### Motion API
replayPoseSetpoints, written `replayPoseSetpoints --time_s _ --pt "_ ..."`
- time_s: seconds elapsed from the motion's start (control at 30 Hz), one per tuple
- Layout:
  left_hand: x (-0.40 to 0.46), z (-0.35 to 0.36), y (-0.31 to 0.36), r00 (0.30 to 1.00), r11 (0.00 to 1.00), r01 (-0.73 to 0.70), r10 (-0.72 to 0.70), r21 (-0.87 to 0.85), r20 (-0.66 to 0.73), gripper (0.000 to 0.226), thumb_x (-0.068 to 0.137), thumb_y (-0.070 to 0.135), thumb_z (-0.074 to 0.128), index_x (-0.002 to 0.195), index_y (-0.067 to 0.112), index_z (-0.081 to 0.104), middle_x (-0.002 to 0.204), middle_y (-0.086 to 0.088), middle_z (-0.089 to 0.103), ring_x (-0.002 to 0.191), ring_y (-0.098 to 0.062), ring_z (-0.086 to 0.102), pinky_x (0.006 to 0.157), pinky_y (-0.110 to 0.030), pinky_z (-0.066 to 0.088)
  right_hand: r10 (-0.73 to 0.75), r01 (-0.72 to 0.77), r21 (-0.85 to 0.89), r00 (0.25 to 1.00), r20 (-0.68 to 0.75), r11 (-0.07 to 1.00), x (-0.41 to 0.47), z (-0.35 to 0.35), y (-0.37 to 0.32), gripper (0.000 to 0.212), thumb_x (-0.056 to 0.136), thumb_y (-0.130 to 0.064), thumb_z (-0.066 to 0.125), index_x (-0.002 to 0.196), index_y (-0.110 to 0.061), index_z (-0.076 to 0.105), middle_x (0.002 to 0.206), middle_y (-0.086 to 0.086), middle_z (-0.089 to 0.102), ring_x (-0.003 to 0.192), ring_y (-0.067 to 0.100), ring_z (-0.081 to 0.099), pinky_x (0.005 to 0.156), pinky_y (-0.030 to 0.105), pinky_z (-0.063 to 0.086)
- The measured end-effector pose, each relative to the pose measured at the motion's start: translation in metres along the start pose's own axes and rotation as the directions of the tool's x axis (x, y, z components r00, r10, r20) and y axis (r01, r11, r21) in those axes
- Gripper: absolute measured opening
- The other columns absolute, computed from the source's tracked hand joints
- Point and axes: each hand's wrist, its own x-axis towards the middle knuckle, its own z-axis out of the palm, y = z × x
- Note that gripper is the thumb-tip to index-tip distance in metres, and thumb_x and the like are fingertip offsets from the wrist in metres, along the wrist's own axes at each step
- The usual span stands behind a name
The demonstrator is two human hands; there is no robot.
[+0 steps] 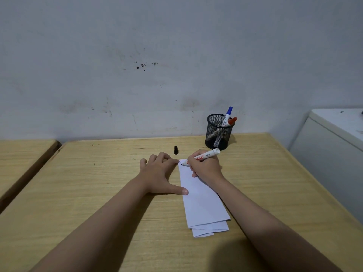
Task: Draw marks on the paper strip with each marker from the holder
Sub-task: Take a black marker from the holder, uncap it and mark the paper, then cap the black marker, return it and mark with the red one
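Observation:
A folded white paper strip (pixel 202 201) lies lengthwise on the wooden table (pixel 110 185). My right hand (pixel 205 166) grips an uncapped white marker (pixel 209 154), its tip touching the strip's far left corner beside a small dark mark. My left hand (pixel 161 173) lies flat with fingers spread, thumb and forefinger pressing the strip's left edge. The marker's black cap (pixel 176 150) stands on the table beyond my left hand. A black mesh holder (pixel 219 132) at the back holds a blue-capped marker (pixel 227 114) and a red-capped marker (pixel 232 121).
A grey stained wall rises right behind the table. A second wooden table (pixel 21 160) adjoins on the left across a narrow gap. A white cabinet (pixel 334 142) stands at the right, close to the table's edge.

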Motion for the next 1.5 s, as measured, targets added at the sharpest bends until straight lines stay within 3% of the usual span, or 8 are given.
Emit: replayPoseSetpoints --time_s 0.17,0.33,0.5,0.63,0.83,1.07,1.3,1.5 --pt "0.002 -0.001 -0.001 1.0 1.0 -0.005 0.005 0.007 0.001 0.103 0.042 0.089 0.054 0.134 0.046 0.031 0.136 0.011 0.032 0.125 -0.017 0.028 0.1 -0.044 0.015 0.0 0.005 0.107 0.999 -0.045 0.994 -0.001 -0.002 0.002 0.008 0.075 -0.021 0.065 0.068 -0.021 0.068 0.059 -0.004 0.069 0.047 0.012 0.065 0.066 0.053 0.058" --pt "0.01 -0.006 -0.001 0.998 0.987 0.015 -0.025 -0.159 -0.063 0.078 0.049 0.084 0.056 0.114 0.041 0.051 0.114 0.017 0.047 0.11 -0.008 0.042 0.093 -0.035 0.017 0.013 0.015 0.304 0.996 -0.089 0.953 -0.003 -0.004 -0.002 0.01 0.084 -0.014 0.065 0.073 -0.013 0.065 0.058 0.0 0.066 0.048 0.01 0.059 0.06 0.035 0.059" --pt "0.033 -0.01 0.0 0.926 0.922 0.024 -0.167 -0.387 -0.34 0.029 0.082 0.038 0.058 0.109 0.028 0.059 0.108 0.008 0.061 0.087 -0.009 0.057 0.099 -0.041 0.033 0.019 -0.002 0.377 0.999 -0.042 0.926 -0.003 -0.005 -0.003 0.014 0.086 -0.012 0.064 0.072 -0.012 0.064 0.059 0.005 0.062 0.047 0.008 0.055 0.059 0.033 0.056" --pt "0.055 -0.012 0.004 0.939 0.933 0.031 -0.151 -0.359 -0.31 0.034 0.086 0.019 0.055 0.118 0.026 0.06 0.116 0.003 0.06 0.094 -0.017 0.062 0.095 -0.042 0.043 0.019 -0.001 0.381 0.999 -0.044 0.925 -0.003 -0.004 -0.004 0.015 0.086 -0.011 0.064 0.071 -0.013 0.063 0.061 0.006 0.063 0.046 0.006 0.054 0.055 0.03 0.055" --pt "0.075 -0.008 0.002 0.941 0.913 0.087 -0.206 -0.398 -0.267 0.025 0.08 0.003 0.057 0.102 0.008 0.07 0.104 -0.009 0.071 0.095 -0.024 0.064 0.082 -0.031 0.05 0.045 -0.031 0.399 0.999 -0.024 0.916 -0.003 -0.005 -0.006 0.014 0.086 -0.009 0.064 0.073 -0.013 0.065 0.065 0.007 0.063 0.05 0.007 0.057 0.06 0.033 0.057" --pt "0.057 -0.024 0.009 0.905 0.508 -0.004 -0.364 -0.862 -0.219 0.018 0.077 0.008 0.069 0.094 0.011 0.07 0.082 -0.004 0.068 0.076 -0.016 0.062 0.071 -0.024 0.047 0.158 -0.137 0.503 0.987 0.002 0.853 0.003 -0.008 -0.016 0.007 0.085 -0.011 0.062 0.078 -0.008 0.063 0.062 0.007 0.059 0.049 0.011 0.054 0.072 0.043 0.059" --pt "0.035 -0.041 0.015 0.944 0.085 0.016 -0.33 -0.996 -0.013 0.021 0.083 0.007 0.065 0.104 0.008 0.066 0.091 -0.006 0.068 0.084 -0.018 0.066 0.076 -0.026 0.052 0.069 -0.069 0.6 0.997 0.023 0.797 0.0 -0.015 -0.036 0.007 0.084 -0.009 0.06 0.081 -0.003 0.063 0.06 0.006 0.058 0.049 0.011 0.052 0.064 0.036 0.056" --pt "0.029 -0.049 0.029 0.957 0.027 0.001 -0.29 -1.0 -0.007 0.013 0.082 0.006 0.065 0.094 0.011 0.068 0.08 -0.005 0.066 0.081 -0.017 0.065 0.075 -0.025 0.052 -0.021 0.032 0.591 0.999 -0.026 0.806 -0.007 -0.017 -0.048 0.016 0.085 -0.007 0.06 0.096 0.005 0.062 0.062 0.008 0.063 0.05 0.012 0.056 0.067 0.039 0.056"
